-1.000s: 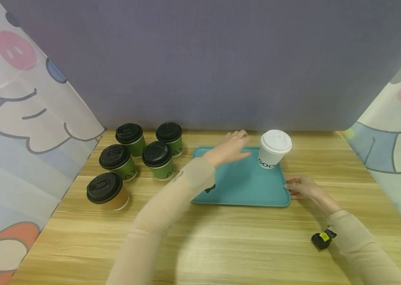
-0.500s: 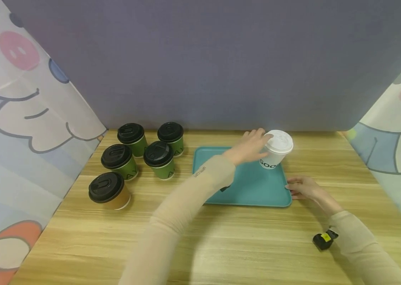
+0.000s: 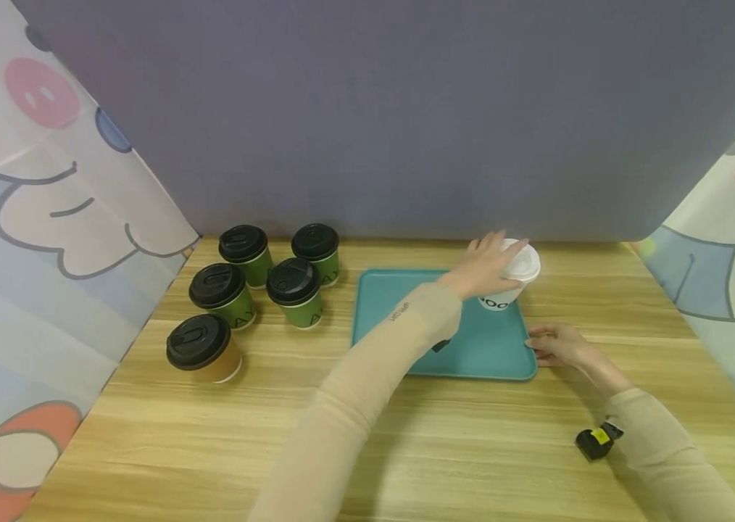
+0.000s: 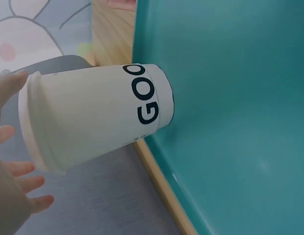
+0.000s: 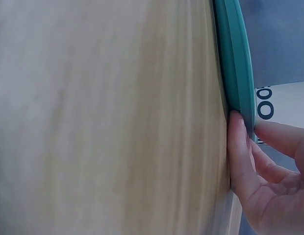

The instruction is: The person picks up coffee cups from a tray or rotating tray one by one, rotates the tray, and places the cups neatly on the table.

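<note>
A white paper cup (image 3: 496,300) with a white lid and black lettering stands upright at the far right corner of a teal tray (image 3: 488,351). My left hand (image 3: 485,265) reaches over the tray to the cup's lid. In the left wrist view its fingers (image 4: 30,184) are spread beside the lid (image 4: 38,122), the thumb close to the rim; whether they touch is hard to tell. At the tray's right edge, my right hand (image 3: 558,345) pinches the rim, with one finger under it in the right wrist view.
Several green cups with black lids, one of them a nearer green cup (image 3: 303,313), stand left of the tray. A brown cup (image 3: 219,365) with a black lid stands in front of them. A grey panel (image 3: 367,123) rises behind the wooden table (image 3: 211,435).
My left hand has moved right across the tray, from its back middle to the white cup's lid. The right hand stays at the tray's edge, and the cups have not moved.
</note>
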`<action>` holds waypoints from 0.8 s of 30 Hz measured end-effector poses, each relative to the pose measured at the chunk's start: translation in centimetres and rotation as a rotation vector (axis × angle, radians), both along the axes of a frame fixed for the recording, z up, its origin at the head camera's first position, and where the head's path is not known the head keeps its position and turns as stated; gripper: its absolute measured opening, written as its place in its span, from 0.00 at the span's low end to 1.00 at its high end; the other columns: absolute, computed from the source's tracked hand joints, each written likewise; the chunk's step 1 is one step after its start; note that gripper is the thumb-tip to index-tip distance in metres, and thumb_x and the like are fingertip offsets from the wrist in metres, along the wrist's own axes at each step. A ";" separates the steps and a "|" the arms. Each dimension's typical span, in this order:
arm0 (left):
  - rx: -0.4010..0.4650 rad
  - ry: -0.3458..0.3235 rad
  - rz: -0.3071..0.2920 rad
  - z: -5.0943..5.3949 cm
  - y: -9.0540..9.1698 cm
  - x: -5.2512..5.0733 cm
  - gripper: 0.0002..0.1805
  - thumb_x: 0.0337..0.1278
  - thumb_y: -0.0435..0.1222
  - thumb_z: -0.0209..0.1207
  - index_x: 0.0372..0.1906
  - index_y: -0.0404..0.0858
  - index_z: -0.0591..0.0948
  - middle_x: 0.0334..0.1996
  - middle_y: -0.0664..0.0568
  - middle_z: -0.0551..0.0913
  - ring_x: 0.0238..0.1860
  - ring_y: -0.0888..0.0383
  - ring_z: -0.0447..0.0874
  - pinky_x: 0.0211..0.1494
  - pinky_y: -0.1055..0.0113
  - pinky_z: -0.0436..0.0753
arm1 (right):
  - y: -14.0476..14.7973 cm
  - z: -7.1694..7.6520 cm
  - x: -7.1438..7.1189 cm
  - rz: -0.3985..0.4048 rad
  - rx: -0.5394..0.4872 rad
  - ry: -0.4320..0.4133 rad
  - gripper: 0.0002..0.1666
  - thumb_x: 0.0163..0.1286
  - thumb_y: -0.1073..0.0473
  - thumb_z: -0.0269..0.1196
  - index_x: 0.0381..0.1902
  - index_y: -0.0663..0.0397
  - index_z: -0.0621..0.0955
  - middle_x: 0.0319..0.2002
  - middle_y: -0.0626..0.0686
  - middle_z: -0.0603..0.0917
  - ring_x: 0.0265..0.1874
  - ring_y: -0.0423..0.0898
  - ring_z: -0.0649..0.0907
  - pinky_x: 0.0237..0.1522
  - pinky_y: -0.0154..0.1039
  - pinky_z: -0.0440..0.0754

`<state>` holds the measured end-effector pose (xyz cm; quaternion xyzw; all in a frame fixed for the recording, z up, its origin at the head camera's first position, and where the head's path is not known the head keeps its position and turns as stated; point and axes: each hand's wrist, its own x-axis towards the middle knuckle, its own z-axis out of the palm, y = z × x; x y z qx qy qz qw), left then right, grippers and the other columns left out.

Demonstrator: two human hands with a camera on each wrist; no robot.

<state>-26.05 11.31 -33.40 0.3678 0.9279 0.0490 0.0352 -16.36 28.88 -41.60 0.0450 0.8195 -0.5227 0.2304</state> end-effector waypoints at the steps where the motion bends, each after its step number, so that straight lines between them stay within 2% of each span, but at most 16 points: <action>1: 0.004 -0.009 0.003 -0.1 0.2 -0.1 0.40 0.55 0.59 0.45 0.69 0.58 0.41 0.69 0.49 0.40 0.68 0.54 0.37 0.67 0.59 0.45 | 0.0 0.0 0.0 0.003 0.003 0.002 0.32 0.65 0.64 0.51 0.57 0.84 0.55 0.31 0.54 0.76 0.28 0.40 0.77 0.34 0.36 0.80; 7: 0.013 -0.047 0.037 -0.1 1.3 -0.4 0.39 0.53 0.60 0.46 0.67 0.66 0.40 0.69 0.49 0.36 0.68 0.52 0.33 0.67 0.57 0.42 | 0.3 0.0 -0.2 0.014 0.004 -0.001 0.33 0.65 0.64 0.51 0.57 0.85 0.53 0.32 0.54 0.77 0.28 0.39 0.78 0.35 0.36 0.80; 10: 0.007 -0.049 0.031 -0.2 1.7 -0.5 0.38 0.52 0.61 0.46 0.66 0.68 0.42 0.69 0.49 0.37 0.68 0.52 0.34 0.67 0.56 0.43 | 0.8 -0.5 -0.3 0.025 -0.043 0.002 0.36 0.63 0.61 0.55 0.57 0.85 0.55 0.31 0.54 0.77 0.28 0.40 0.79 0.34 0.37 0.80; 11: 0.001 -0.048 0.029 -0.3 1.7 -0.6 0.38 0.52 0.61 0.46 0.66 0.69 0.43 0.69 0.49 0.38 0.68 0.52 0.35 0.67 0.56 0.43 | 1.1 -0.8 -0.5 0.041 -0.090 0.011 0.34 0.63 0.61 0.56 0.56 0.83 0.58 0.30 0.55 0.77 0.27 0.41 0.79 0.33 0.37 0.80; 14: -0.007 -0.045 0.019 -0.5 1.7 -0.6 0.37 0.51 0.63 0.45 0.66 0.69 0.45 0.69 0.50 0.40 0.68 0.52 0.37 0.66 0.56 0.46 | 1.4 -1.0 -0.5 0.047 -0.124 0.016 0.36 0.60 0.58 0.60 0.55 0.81 0.61 0.29 0.55 0.77 0.27 0.42 0.79 0.33 0.37 0.80; 17: 0.009 -0.055 0.020 -0.6 1.6 -0.5 0.37 0.50 0.63 0.46 0.66 0.68 0.48 0.68 0.51 0.43 0.67 0.53 0.40 0.66 0.58 0.48 | 1.1 -0.8 -0.4 0.041 -0.091 0.015 0.35 0.62 0.59 0.57 0.56 0.82 0.60 0.31 0.56 0.77 0.27 0.41 0.79 0.33 0.37 0.80; 18: 0.018 -0.060 0.021 -0.7 1.5 -0.5 0.37 0.50 0.63 0.46 0.66 0.68 0.49 0.67 0.51 0.44 0.67 0.54 0.42 0.66 0.59 0.50 | 0.7 -0.6 -0.3 0.025 -0.044 0.005 0.37 0.62 0.59 0.57 0.57 0.84 0.56 0.32 0.55 0.76 0.28 0.41 0.78 0.34 0.37 0.80; 24: 0.064 -0.079 0.038 -0.8 1.3 -0.4 0.34 0.50 0.60 0.50 0.64 0.68 0.54 0.61 0.55 0.53 0.58 0.59 0.53 0.61 0.65 0.57 | 0.3 -0.2 -0.2 0.020 0.000 -0.006 0.33 0.65 0.64 0.51 0.57 0.84 0.54 0.30 0.53 0.76 0.27 0.39 0.78 0.34 0.36 0.80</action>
